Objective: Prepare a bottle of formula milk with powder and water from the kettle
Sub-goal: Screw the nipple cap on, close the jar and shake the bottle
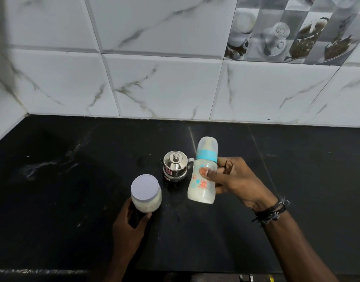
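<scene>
My right hand (234, 180) grips a baby bottle (203, 174) above the black counter, thumb across its front. The bottle has a blue collar, a clear cap over the teat, and white milk inside; it tilts slightly right. A small steel kettle (175, 165) with its lid on stands on the counter just left of the bottle. A clear jar of white powder (146, 196) with a pale round lid stands nearer, and my left hand (130, 222) curls around its lower side.
The black stone counter (73, 180) runs back to a marbled white tile wall (154, 82) and a corner at the left. Its front edge lies at the bottom of the view. Faint white smears mark the counter on the left.
</scene>
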